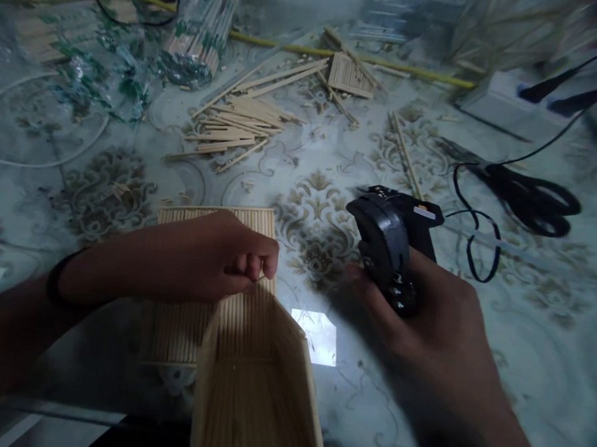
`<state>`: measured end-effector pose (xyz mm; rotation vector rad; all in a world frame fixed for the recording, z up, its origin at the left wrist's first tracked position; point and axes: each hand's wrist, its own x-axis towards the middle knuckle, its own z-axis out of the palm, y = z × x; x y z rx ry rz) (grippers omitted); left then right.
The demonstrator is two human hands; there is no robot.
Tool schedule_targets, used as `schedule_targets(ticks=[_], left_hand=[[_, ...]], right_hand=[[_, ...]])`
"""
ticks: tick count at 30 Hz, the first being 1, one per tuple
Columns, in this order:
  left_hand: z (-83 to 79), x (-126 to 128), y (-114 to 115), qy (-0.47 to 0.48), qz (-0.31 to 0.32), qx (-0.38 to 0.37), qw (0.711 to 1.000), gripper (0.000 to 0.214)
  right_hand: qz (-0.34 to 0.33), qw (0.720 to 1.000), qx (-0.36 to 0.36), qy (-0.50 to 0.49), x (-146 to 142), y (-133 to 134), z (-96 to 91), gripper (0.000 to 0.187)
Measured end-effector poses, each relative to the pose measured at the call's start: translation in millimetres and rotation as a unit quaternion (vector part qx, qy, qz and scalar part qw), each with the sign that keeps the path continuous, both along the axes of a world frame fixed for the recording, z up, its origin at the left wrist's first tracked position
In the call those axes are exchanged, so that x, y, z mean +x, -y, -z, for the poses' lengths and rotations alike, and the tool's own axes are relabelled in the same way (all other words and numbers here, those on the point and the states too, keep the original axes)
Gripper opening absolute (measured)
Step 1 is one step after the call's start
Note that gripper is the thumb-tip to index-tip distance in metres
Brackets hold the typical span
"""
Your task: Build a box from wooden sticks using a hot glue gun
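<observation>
My left hand (227, 256) is closed in a pinch above the far end of a wooden stick model (260, 388). What the fingertips hold, if anything, is too small to name; a thin pale strand shows by them. The model has raised side walls and a slatted inner face. A flat panel of side-by-side sticks (173, 330) lies under my left wrist and beside the model. In my right hand (434, 317) is a black glue gun (385, 245), held above the table to the right of the model, fingers wrapped round it.
Black-handled scissors (525, 185) and a looped black cord (482, 246) lie at the right. A white power strip (515, 105) with plugs stands behind. Loose sticks (238, 127), a small stick panel (351, 76) and bagged sticks (198, 38) lie at the back.
</observation>
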<state>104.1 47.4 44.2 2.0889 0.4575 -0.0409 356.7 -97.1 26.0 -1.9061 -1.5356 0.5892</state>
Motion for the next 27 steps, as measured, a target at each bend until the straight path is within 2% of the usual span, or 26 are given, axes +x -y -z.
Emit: schedule_targets(ticks=[13, 16, 27], left_hand=[[5.6, 6.6, 11.2, -0.019, 0.033, 0.022, 0.999, 0.027], [5.5, 7.2, 12.0, -0.008, 0.041, 0.034, 0.999, 0.021], [7.5, 11.2, 8.2, 0.03, 0.059, 0.037, 0.997, 0.029]], right_hand=[[0.0, 0.999, -0.028, 0.028, -1.5, -2.8, -0.5, 0.03], [0.01, 0.999, -0.031, 0.037, -1.6, -2.7, 0.5, 0.031], [0.016, 0.997, -0.048, 0.066, -3.9, -4.2, -0.8, 0.035]])
